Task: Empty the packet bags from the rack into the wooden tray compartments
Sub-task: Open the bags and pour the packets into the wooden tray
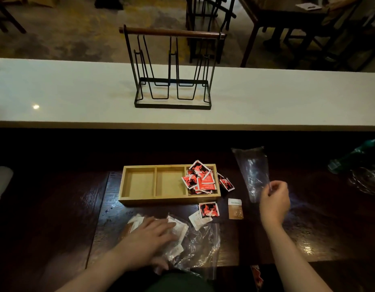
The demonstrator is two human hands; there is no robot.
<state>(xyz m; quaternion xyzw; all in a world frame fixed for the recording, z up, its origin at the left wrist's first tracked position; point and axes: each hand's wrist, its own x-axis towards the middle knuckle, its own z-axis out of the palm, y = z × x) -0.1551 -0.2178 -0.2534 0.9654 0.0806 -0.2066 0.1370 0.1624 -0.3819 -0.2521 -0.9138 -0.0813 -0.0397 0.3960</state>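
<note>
Rack (172,68) stood empty on the white counter (56,91), upper centre of frame; no bags hung on it. Wooden tray (169,200) lay on the dark bench (277,239), centre. Its right compartment was heaped with red packets (200,180); the left and middle compartments were bare. Strays on the bench: red ones just right of the tray (226,183), one red packet (208,209) and a brown-and-white sachet (235,208) in front of it.

Right hand (274,200), right of centre: grip pinched on the lower edge of an empty clear bag (253,169), which lay flat toward upper right. Left hand (153,234), lower centre: grip released, palm flat, fingers spread over white packets (178,230) spilling from a second clear bag (199,245).

Judgement: red bag emptied; the step in hand was clearing the white packets out of the second bag.

To do it well: lift that bag by its closed end with the mouth directly over a bare compartment, shake gently so nothing overshoots the tray wall. Keep one kind per compartment. Gather the strays afterwards and set the spent bag well aside.
</note>
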